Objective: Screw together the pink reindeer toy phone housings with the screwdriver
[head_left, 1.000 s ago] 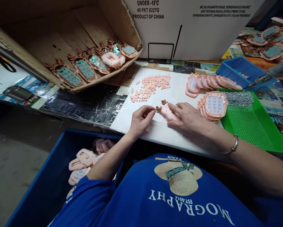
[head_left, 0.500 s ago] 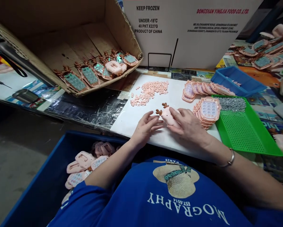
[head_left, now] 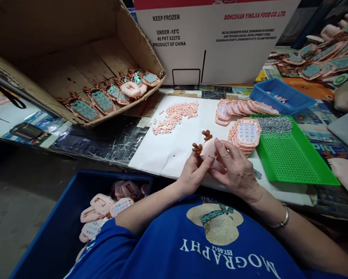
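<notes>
Two hands now hold the pink toy phone shell (head_left: 209,149) lifted off the white sheet (head_left: 174,145); half a second ago it lay flat on that sheet with the fingers pressing down on it, and both hands have drawn back toward the body, to the near edge of the bench (head_left: 104,133). Its two brown antlers now point up and away, clear of the sheet.

Going left to right: the blue bin (head_left: 54,232) by the left arm keeps its heap of pink shells, and the cardboard box (head_left: 60,58) at the far left keeps its row of antlered pieces. The left hand (head_left: 194,173) comes up from below, wrist bent, thumb and fingertips pinching the shell's lower left edge just under the antlers. The right hand (head_left: 234,170) curls over the shell's right side, forefinger laid on its face and the other fingers wrapped behind, a bangle on the wrist. The pile of small pink buttons (head_left: 175,116) lies well apart up the sheet. Just beside the right hand sits the stack of keypad fronts (head_left: 245,135), then the green tray (head_left: 290,159) with screws at its far end.
</notes>
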The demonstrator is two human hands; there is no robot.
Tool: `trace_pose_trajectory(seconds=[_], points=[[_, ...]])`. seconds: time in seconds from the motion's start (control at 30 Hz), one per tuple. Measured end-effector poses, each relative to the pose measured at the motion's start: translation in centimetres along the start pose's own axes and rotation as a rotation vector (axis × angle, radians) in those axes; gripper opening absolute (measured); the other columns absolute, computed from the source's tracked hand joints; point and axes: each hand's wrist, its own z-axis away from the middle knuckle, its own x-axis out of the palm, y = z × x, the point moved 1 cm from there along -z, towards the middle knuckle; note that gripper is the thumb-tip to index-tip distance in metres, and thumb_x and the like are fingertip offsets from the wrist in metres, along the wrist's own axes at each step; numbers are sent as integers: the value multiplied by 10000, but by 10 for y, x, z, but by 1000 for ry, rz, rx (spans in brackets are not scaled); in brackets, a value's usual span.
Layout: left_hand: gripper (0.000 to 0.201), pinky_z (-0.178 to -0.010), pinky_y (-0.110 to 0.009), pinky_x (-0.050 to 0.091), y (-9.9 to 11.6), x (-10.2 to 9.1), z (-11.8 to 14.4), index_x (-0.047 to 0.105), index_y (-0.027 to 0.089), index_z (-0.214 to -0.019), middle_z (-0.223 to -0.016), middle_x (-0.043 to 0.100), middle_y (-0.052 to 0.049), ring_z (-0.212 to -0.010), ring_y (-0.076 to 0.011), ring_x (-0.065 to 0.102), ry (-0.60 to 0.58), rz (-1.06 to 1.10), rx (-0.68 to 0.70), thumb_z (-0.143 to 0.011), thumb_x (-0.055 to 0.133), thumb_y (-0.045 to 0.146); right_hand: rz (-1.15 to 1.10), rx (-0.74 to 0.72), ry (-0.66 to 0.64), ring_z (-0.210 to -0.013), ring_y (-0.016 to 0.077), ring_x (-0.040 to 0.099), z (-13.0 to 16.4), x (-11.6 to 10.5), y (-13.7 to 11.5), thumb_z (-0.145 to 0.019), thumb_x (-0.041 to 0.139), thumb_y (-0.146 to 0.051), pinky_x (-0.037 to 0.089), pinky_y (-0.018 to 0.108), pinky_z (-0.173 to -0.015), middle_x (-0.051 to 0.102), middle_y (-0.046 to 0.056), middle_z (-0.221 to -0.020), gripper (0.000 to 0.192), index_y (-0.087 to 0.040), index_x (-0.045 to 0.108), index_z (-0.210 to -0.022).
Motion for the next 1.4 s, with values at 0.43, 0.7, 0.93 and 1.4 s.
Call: trace_pose_trajectory(seconds=[0.43,0.7,0.93,1.4], points=[[453,-1169,-465,415,-13,-10,8,446,182,-1437,-1420,562,-166,-1348,-286,536,-27,-394,279,-1027,481,372,-303,54,-30,-1029,282,670,-14,-21,11,-1014,555,-485,609,400,-844,639,171,-1167,609,-149,469,-1515],[433,-1103,-423,466,-4,-15,10,492,181,-1366,-1324,620,-138,-1255,-264,594,-123,-268,142,-1012,516,429,-791,334,-68,-738,170,609,-26,-25,21,-911,742,-369,519,298,-678,653,23,-797,175,-201,736,-960],[425,-1018,-376,512,3,-12,9,578,190,-1259,-1222,679,-97,-1164,-245,639,-59,-154,75,-944,636,469,-969,477,-150,-774,163,632,-28,-27,19,-873,758,-362,526,280,-691,689,25,-855,160,-208,756,-916],[480,-949,-385,585,3,3,-12,569,203,-1195,-1218,712,-88,-1104,-234,703,150,224,-209,-877,705,536,-139,110,-91,-1200,384,588,-5,2,11,-957,612,-551,525,560,-1007,594,276,-1310,745,-29,453,-1465]])
